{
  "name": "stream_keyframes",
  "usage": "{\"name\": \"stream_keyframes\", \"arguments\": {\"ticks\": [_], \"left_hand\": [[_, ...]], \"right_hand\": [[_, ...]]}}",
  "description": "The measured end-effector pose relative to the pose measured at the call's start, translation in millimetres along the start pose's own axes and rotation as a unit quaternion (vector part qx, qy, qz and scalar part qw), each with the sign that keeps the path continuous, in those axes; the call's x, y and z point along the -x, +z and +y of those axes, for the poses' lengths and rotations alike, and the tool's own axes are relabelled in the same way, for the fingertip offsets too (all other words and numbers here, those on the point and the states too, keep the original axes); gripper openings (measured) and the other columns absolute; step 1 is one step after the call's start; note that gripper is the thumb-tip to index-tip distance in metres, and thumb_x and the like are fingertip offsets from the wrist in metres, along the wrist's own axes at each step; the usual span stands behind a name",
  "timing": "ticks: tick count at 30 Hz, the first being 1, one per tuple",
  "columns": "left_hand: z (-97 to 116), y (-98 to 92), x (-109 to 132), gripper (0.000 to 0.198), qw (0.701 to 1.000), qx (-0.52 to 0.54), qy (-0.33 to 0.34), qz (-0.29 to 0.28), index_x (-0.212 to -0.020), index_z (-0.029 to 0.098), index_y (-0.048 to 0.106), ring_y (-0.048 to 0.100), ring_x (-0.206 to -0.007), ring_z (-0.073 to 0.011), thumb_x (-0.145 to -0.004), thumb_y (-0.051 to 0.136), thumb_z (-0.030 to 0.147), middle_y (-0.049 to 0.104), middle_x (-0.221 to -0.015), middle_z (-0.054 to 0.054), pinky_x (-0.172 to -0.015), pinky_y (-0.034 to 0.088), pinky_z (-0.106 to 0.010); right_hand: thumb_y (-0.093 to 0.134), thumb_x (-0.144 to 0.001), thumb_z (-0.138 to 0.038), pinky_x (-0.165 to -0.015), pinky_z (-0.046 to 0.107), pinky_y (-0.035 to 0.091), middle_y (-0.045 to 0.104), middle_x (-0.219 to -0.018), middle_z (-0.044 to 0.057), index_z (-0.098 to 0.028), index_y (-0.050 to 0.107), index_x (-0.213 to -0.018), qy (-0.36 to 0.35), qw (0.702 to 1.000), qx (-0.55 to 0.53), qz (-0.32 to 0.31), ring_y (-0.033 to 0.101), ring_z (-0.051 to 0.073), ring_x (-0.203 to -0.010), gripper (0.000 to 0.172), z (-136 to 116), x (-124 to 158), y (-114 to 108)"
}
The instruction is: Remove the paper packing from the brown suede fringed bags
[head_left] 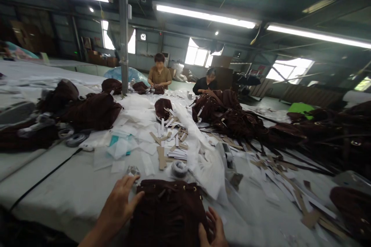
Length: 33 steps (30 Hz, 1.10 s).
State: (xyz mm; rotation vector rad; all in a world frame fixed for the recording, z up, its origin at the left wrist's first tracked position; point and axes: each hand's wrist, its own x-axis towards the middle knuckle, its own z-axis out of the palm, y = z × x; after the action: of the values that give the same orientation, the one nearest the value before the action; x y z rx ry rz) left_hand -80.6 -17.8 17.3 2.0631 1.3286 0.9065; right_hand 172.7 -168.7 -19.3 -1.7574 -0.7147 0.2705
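Observation:
A dark brown drawstring bag (169, 214) with gold-coloured eyelets along its top edge lies right in front of me. My left hand (121, 200) is at its upper left corner, fingers stretched out and apart, the thumb against the bag's edge. Just past those fingertips sits a small crumpled clear wrapping (133, 170). On the other side, my right hand (213, 228) has the bag's right edge between thumb and fingers. Beyond the bag's top is a roll of tape (179, 168). The bag's lower part runs out of view.
Cardboard and white paper strips (176, 142) lie beyond the bag, beside white plastic sheeting (204, 158). Brown bags are heaped at left (89, 112) and right (232, 117). A black strap (46, 177) crosses the table (66, 193). Two people work at the far side, near a metal post (123, 31).

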Motion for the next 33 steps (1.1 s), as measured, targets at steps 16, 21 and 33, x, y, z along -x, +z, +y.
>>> {"name": "stream_keyframes", "arguments": {"ticks": [16, 21, 33], "left_hand": [[17.3, 39.4, -20.4, 0.018, 0.970, 0.213, 0.016, -0.115, -0.092, 0.022, 0.059, 0.054, -0.100, -0.0245, -0.087, 0.047, 0.033, 0.065, -0.106, -0.008, -0.094, 0.037, -0.036], [23.6, 37.0, -12.8, 0.032, 0.965, 0.211, 0.034, -0.152, -0.087, 0.020, 0.061, 0.053, -0.093, -0.0217, -0.093, 0.035, 0.038, 0.064, -0.093, -0.005, -0.089, 0.038, -0.035], [26.6, 26.0, -6.3, 0.019, 0.970, 0.007, 0.165, -0.178, -0.093, 0.024, 0.069, 0.052, -0.092, -0.0243, -0.085, 0.053, 0.020, 0.067, -0.083, -0.004, -0.090, 0.031, -0.044]], "right_hand": [[0.051, -0.085, -0.036, -0.086, 0.028, 0.052, 0.073, -0.102, 0.008, -0.019, 0.069, -0.103, -0.123, 0.977, 0.063, -0.162, 0.068, 0.023, -0.096, 0.031, -12.0, 14.4, 56.7], [0.041, -0.087, -0.056, -0.056, 0.024, 0.045, 0.067, -0.059, 0.004, -0.018, 0.067, -0.063, 0.008, 0.964, 0.088, -0.249, 0.062, 0.017, -0.057, 0.052, -44.2, 2.6, 56.3], [0.061, -0.066, -0.070, -0.041, 0.018, 0.032, 0.060, -0.052, 0.001, -0.015, 0.057, -0.063, 0.247, 0.888, -0.175, -0.348, 0.046, 0.007, -0.040, 0.055, -42.8, -12.8, 64.6]]}}
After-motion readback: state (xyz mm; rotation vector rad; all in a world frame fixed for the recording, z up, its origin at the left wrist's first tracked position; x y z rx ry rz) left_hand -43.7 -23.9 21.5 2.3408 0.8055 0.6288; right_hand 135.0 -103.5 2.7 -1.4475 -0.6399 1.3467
